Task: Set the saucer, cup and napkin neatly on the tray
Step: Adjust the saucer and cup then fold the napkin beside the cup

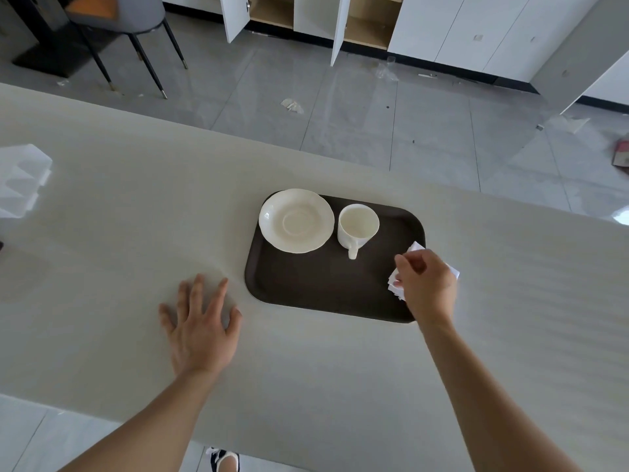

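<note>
A dark brown tray (323, 284) lies on the pale table. A cream saucer (296, 220) rests on its far left corner, overlapping the rim. Beside it to the right stands a cream cup (358, 226), upright, handle pointing toward me. My right hand (425, 284) is closed on a white napkin (416, 247) at the tray's right edge; most of the napkin is hidden under the hand. My left hand (200, 328) lies flat on the table left of the tray, fingers spread, holding nothing.
The table's far edge (306, 153) runs diagonally behind the tray. A white faceted object (23, 178) sits at the table's left. Beyond are a grey tiled floor, a chair (129, 35) and white cabinets with open doors (323, 22).
</note>
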The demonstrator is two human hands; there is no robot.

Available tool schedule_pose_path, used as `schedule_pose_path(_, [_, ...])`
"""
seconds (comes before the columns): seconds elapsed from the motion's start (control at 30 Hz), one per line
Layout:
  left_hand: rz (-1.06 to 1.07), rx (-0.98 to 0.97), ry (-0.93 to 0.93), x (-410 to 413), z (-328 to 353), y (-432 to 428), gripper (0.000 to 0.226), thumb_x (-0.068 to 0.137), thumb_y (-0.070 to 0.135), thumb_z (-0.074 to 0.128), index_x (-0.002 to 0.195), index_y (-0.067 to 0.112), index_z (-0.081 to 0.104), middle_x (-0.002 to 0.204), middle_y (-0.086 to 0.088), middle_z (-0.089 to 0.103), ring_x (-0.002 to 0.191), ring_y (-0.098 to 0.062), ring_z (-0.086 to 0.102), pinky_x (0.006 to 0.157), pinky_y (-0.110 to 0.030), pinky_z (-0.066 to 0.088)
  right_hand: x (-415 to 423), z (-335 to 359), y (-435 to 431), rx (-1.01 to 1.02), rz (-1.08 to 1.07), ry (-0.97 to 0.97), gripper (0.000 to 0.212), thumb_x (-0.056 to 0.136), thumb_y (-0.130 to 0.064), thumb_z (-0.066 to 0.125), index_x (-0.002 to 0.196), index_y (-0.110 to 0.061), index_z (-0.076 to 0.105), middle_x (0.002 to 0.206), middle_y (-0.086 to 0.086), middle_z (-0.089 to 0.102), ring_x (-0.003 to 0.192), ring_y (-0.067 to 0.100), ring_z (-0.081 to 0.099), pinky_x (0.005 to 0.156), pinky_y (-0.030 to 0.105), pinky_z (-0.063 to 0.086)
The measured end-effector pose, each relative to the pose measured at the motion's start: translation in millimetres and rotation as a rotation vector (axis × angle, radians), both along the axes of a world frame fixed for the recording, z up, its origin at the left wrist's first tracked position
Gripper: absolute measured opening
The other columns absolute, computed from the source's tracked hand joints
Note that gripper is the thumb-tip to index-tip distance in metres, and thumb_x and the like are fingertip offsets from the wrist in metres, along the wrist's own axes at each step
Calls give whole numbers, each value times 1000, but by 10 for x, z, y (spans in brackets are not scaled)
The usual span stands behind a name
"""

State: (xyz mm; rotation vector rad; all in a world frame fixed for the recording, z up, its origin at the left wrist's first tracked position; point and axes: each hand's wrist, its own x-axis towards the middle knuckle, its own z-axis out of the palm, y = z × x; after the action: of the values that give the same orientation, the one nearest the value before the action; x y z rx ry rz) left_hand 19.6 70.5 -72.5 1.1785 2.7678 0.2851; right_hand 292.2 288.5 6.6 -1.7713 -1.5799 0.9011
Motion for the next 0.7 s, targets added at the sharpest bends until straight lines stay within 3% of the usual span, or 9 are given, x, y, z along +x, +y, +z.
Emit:
schedule_pose_path(0.17, [4,-1,1,11,19,4,62,86,53,35,146,37,40,160,-7,28,151,-28,14,119,-58,6,513,-11,30,4,-77,-119,14,83,-20,61,69,-21,62,63,1,69,51,11,67,49,22,42])
schedule_pose_path(0.3, [10,1,0,23,22,8,62,85,52,37,145,36,42,160,-7,29,150,-28,15,118,-58,7,735,-120,40,-9,-141,-166,8,86,-24,64,81,-18,65,71,3,71,69,28,68,66,35,54])
schedule_pose_path(0.47, [5,6,4,17,24,3,62,85,52,36,144,35,43,159,-8,30,150,-29,17,117,-60,9,834,-177,15,-135,-208,-217,34,86,-46,63,102,-16,61,78,2,69,71,29,68,64,34,49])
schedule_pose_path(0.53, [5,10,-1,21,34,8,62,85,52,35,144,35,43,159,-8,30,150,-29,16,118,-59,9,819,-166,3,-248,-188,-220,34,85,-52,61,92,-19,60,72,5,70,58,28,69,54,30,45])
schedule_pose_path(0.6, [8,10,-7,38,47,7,62,85,52,35,145,35,43,159,-8,30,150,-30,16,118,-59,9,795,-166,4,-287,-164,-196,34,85,-47,62,70,-17,56,62,8,68,48,28,67,46,26,39])
schedule_pose_path(0.7, [6,11,-3,55,64,12,63,85,51,36,145,34,43,159,-8,30,150,-30,16,118,-59,9,774,-189,48,-279,-176,-154,37,85,-35,63,59,-14,47,54,8,57,48,30,60,47,29,36])
